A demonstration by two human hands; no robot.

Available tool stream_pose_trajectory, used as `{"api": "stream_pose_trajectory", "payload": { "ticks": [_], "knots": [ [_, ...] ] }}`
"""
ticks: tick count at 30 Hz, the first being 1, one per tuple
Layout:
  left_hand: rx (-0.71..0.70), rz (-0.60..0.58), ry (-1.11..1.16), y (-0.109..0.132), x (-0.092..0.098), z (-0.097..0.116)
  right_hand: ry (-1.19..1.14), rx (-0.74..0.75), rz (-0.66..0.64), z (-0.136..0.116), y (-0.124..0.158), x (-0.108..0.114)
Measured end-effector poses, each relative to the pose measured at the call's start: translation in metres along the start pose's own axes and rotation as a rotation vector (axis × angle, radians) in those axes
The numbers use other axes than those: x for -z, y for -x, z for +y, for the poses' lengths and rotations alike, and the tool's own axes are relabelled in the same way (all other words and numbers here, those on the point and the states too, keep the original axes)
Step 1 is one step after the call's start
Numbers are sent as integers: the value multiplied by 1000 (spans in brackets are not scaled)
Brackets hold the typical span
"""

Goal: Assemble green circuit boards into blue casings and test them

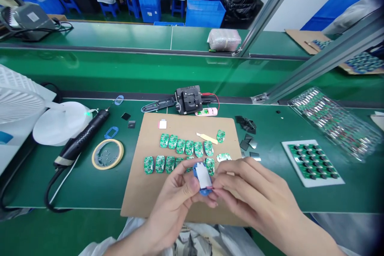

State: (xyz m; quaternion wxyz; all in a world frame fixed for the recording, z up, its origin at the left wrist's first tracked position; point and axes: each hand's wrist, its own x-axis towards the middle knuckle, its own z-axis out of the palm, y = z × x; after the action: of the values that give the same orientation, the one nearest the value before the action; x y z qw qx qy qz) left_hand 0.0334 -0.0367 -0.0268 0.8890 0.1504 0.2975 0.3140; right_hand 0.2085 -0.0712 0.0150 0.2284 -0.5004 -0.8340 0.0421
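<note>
We are logging one blue oval casing [195, 172], held between both hands just above the near part of a cardboard sheet [141, 196]. A white rectangular piece [203, 176] is covering most of its face. Its long axis is running nearly upright in view, the top end leaning away and slightly left, with the face turned up towards the camera.

The left hand [172, 208] is grasping the casing, its thumb pressing near the white piece and its fingers curling behind. The right hand [255, 192] is closing on the casing's right side, its fingertips pinching a thin red wire [215, 187].

On the sheet, green circuit boards [172, 141] are lying in two rows, the nearer row partly hidden behind the hands, with a cream plastic pry tool [207, 138] just beyond them.

Further along the green bench [90, 196], we are listing a black electric screwdriver [81, 140] and a masking tape roll [108, 154] on the left — then a black test fixture [189, 99] beyond the sheet, loose black squares [247, 124] on the right, and a white tray of populated boards [312, 163].
</note>
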Motion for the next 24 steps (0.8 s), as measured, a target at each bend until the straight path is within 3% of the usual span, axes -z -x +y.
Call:
{"api": "stream_pose_trajectory", "payload": {
  "ticks": [8, 16, 19, 24],
  "knots": [
    [-12, -6, -11, 1, 2, 1, 26, 10, -51, -4, -2, 3],
    [-27, 44, 5, -4, 4, 2, -218, -115, 178, -12, 0, -18],
    [-51, 91, 9, -5, 5, 1, -186, -151, 243, -18, 5, -24],
    [-56, 116, 17, -8, 7, 0, -126, -145, 245, -23, 16, -33]
  ]
}}
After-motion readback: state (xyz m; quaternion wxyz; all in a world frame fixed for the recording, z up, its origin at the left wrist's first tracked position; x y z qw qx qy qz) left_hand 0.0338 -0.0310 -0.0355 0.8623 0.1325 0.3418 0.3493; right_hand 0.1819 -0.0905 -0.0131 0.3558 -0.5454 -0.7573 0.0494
